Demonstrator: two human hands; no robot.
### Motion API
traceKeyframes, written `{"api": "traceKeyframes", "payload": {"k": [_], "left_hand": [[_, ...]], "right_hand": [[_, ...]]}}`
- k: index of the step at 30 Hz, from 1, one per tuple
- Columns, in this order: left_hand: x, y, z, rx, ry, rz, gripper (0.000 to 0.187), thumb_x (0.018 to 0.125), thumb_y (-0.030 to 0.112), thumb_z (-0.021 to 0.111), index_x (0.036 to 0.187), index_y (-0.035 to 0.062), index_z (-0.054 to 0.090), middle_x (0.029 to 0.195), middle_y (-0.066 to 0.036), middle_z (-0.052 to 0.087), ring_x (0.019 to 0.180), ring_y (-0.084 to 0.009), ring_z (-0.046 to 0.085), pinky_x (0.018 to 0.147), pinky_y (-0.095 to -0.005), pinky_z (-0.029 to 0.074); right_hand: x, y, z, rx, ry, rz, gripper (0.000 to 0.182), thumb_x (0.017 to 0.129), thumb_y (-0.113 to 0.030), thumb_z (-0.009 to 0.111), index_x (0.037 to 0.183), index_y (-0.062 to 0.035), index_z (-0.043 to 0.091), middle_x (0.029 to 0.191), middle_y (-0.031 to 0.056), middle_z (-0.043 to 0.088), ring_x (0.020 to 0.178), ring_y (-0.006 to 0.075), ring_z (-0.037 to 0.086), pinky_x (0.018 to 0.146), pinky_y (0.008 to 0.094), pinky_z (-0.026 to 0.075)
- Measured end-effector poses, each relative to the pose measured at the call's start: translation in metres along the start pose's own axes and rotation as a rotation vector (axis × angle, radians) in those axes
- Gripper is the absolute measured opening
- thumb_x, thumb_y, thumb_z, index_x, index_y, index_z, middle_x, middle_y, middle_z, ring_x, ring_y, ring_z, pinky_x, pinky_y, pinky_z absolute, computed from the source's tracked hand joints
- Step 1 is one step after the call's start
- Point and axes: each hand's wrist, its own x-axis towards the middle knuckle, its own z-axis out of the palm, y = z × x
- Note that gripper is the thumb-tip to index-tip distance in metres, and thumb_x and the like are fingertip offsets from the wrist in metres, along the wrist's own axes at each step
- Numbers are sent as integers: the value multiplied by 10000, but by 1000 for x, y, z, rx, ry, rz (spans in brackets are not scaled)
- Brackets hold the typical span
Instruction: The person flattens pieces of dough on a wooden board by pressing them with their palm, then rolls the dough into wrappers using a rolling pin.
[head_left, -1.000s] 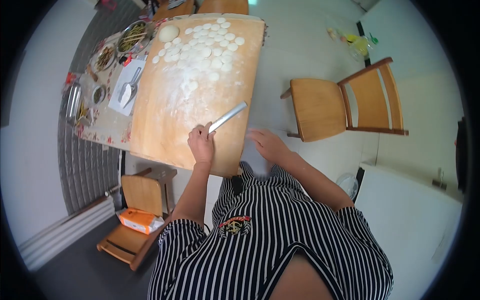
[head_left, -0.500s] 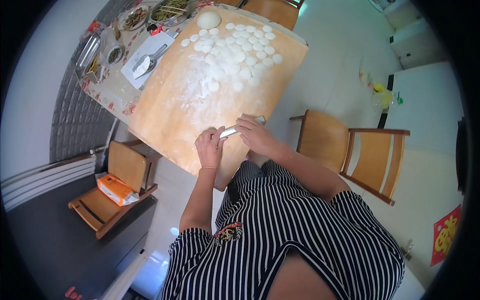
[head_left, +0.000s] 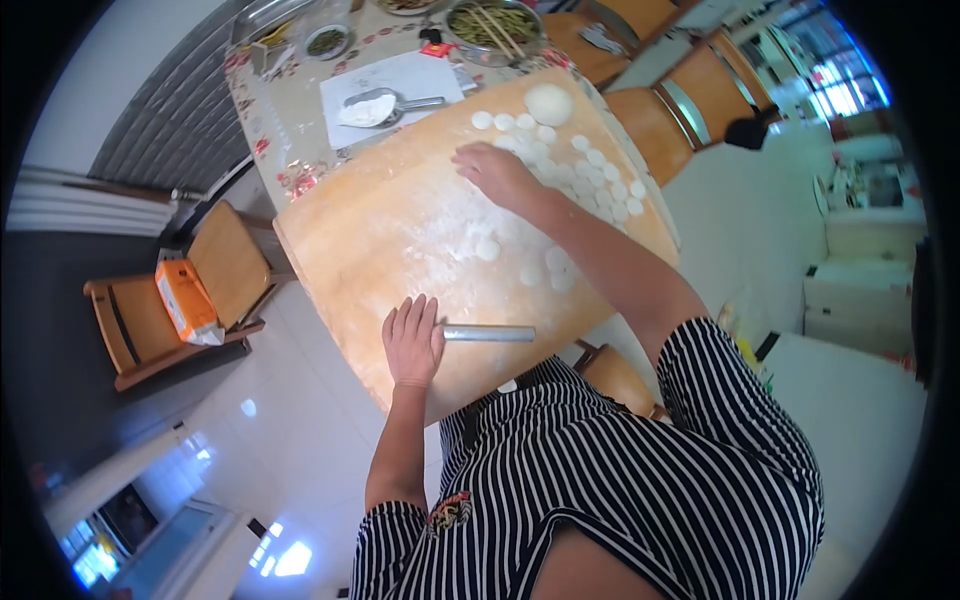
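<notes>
My left hand [head_left: 412, 345] lies flat on the floury wooden board [head_left: 345, 250], fingers stretched and slightly apart. Its thumb side touches the left end of a metallic rolling pin [head_left: 490, 334], which lies across the near part of the board. Farther up, my right hand [head_left: 495, 178] reaches over the board beside the white dough rounds [head_left: 595, 172]. Its fingers point left and look open; what is under the palm is hidden. A single dough round [head_left: 487, 248] lies between the two hands. A large dough ball [head_left: 550, 104] sits at the far corner.
A scoop of flour [head_left: 370, 109] rests on white paper [head_left: 337, 90] beyond the board. A bowl of green food with chopsticks [head_left: 495, 30] and a small bowl of chopped greens [head_left: 327, 42] stand behind. A chair [head_left: 225, 255] at left bears an orange package [head_left: 188, 300].
My right hand has left the rolling pin and moved up the board to the dough rounds. My left hand has flattened out at the pin's end. The whole view has shifted.
</notes>
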Motion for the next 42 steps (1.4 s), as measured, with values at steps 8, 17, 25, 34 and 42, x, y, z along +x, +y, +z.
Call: {"api": "traceKeyframes", "payload": {"k": [8,17,25,34,42], "left_hand": [[-2,-4,-5,-2,-44,-81,459,974,322,574,1411,218,665,1457,-32,617,1376,-252,538,1180,-480,378],[0,-3,-11,-5,-61,-126,451,980,333,562,1405,232,672,1471,-34,597,1356,-254,552,1147,-486,411],[-1,-4,-9,-8,-33,-136,431,1000,327,514,1379,225,692,1431,-47,624,1349,-263,558,1127,-502,416],[-4,-6,-5,19,-30,-116,438,1020,346,488,1391,223,684,1427,-54,626,1339,-272,566,1129,-499,410],[-5,-6,-7,25,-49,-102,461,1018,329,493,1437,215,649,1458,-61,599,1384,-269,530,1168,-496,362]], "right_hand": [[208,18,77,-192,-304,-92,254,1016,-218,609,1189,-87,739,1170,198,738,1106,400,696,928,493,551],[267,60,139,-519,-529,-454,311,990,-150,588,1260,-118,738,1332,147,695,1238,351,660,1028,464,540],[267,57,144,-530,-506,-170,308,905,-104,676,1203,-95,754,1157,154,743,1074,329,712,960,422,552],[218,53,90,277,-319,68,173,917,-48,698,1061,-35,794,1340,188,724,986,233,731,853,385,575],[-51,-64,6,366,-436,246,167,915,-69,716,1070,-54,774,1035,85,758,974,193,707,865,338,555]]}}
